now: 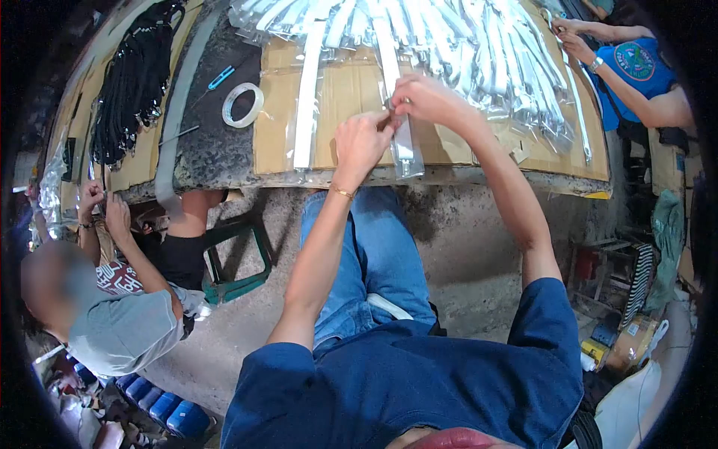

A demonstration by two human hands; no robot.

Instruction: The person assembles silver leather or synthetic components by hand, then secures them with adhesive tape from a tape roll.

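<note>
Both of my hands meet over a white strap in a clear plastic sleeve [404, 150], near the front edge of the cardboard. My left hand [360, 146] has its fingers pinched together at the strap's left side. From the upper right, my right hand [422, 99] closes its fingertips on the same spot; the small part between the fingertips is too hidden to make out. Left of them lies another sleeved white strap [305, 112], flat and untouched. Many more sleeved straps [479, 60] are fanned out behind and to the right.
Left on the table are a tape roll [242, 105], a blue cutter [221, 78] and a bundle of black straps [134, 82]. A co-worker in grey [123, 322] sits at the left, another in blue [636, 67] at the right. A green stool [238, 262] stands below.
</note>
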